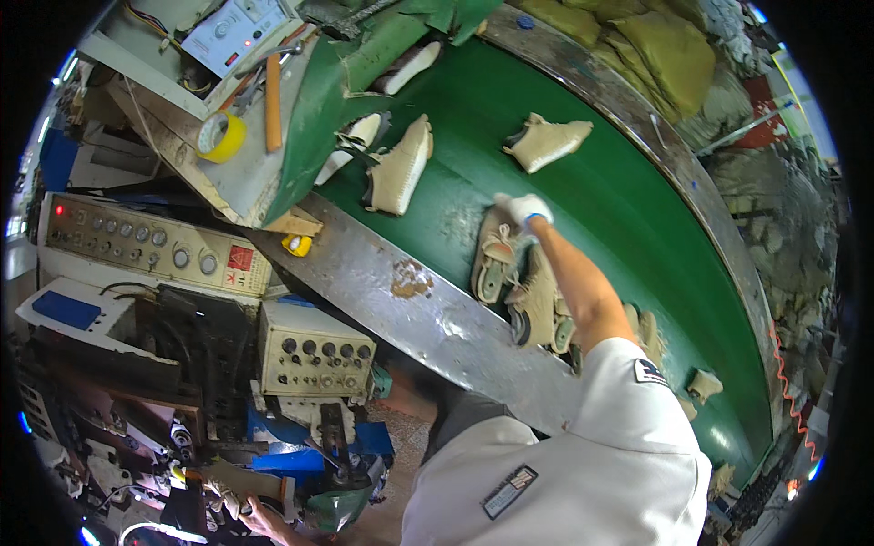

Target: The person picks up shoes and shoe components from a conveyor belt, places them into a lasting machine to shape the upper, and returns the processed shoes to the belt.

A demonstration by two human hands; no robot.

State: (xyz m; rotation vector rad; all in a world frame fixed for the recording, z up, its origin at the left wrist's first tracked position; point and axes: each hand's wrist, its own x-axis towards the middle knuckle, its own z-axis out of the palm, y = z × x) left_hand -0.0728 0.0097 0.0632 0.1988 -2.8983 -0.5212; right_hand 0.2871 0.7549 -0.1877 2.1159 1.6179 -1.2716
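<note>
My right hand, in a white glove, reaches over the green conveyor belt. Its fingers close on the upper end of a beige lace-up shoe. Against that shoe lies another beige shoe, and more shoes are partly hidden under my right forearm. At the lower left rim a small bare-skinned hand, seemingly my left, enters from the lower edge beside a beige thing I cannot make out. How its fingers are set is too small to read.
Beige shoe uppers and another upper lie farther up the belt. A metal ledge runs along its near side. At left are a yellow tape roll, an orange-handled hammer and a control box. Stuffed sacks line the far side.
</note>
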